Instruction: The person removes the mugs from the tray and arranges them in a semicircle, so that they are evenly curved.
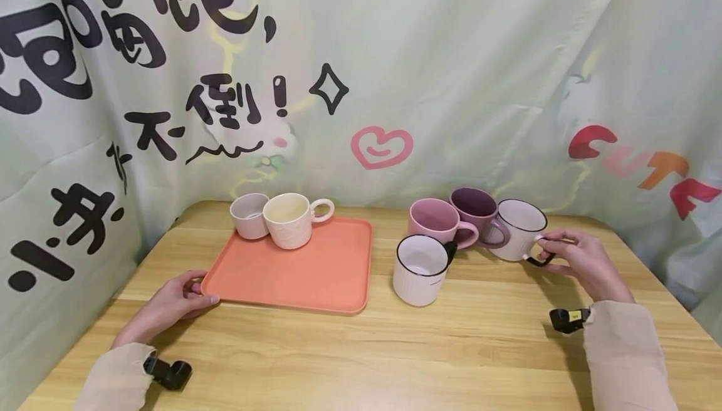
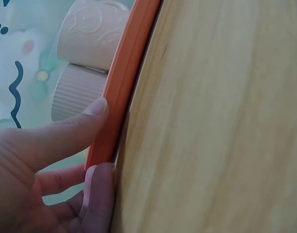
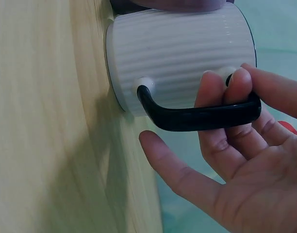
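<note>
My left hand [image 1: 177, 301] pinches the near left corner of an orange tray [image 1: 316, 279], thumb on the rim and fingers around its edge. At the tray's back left stand a ribbed pale grey cup [image 1: 250, 226] and an embossed cream mug [image 1: 290, 229] with a ring handle. On the right, my right hand [image 1: 583, 260] holds the black handle [image 3: 202, 118] of a ribbed white mug [image 1: 516, 242], two fingers hooked through it in the right wrist view. That mug stands upright beside a dark purple mug [image 1: 472, 207], whose handle overlaps it.
Left of the purple mug is a pink mug [image 1: 434, 213], and in front of it a second white mug [image 1: 417, 282] with a black rim and handle. All share a wooden table [image 1: 361, 361]. A printed curtain [image 1: 451, 85] hangs behind and at the sides.
</note>
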Motion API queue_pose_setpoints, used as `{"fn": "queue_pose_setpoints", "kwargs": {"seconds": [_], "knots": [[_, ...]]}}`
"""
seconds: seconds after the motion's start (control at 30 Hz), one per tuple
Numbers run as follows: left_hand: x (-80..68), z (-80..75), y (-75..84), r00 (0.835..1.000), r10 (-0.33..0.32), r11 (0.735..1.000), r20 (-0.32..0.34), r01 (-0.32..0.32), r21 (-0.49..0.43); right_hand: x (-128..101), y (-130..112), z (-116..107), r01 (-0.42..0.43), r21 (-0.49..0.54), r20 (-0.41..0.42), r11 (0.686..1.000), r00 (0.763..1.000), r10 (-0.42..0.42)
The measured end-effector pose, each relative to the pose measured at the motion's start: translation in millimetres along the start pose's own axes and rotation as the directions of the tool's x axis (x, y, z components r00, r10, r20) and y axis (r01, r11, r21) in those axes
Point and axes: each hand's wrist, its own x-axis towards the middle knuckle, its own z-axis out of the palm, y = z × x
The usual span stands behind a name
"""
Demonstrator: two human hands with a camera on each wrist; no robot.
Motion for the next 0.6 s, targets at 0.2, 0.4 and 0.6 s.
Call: {"fn": "queue_pose_setpoints", "kwargs": {"seconds": [0.2,0.4,0.6], "knots": [[1.0,3.0,0.1,1.000,0.025,1.000,-0.002,-0.025,-0.013,1,0,-9,0.006,-0.051,0.015,0.999,1.000,-0.005],[-1.8,3.3,-1.9,1.000,0.017,1.000,0.000,-0.017,0.005,1,-6,-6,0.027,-0.084,-0.158,0.996,0.987,-0.040],[-0.2,0.2,-2.1,1.000,0.018,1.000,-0.005,-0.018,0.000,7,-26,3,0.127,0.088,-0.384,0.988,0.919,-0.084]]}}
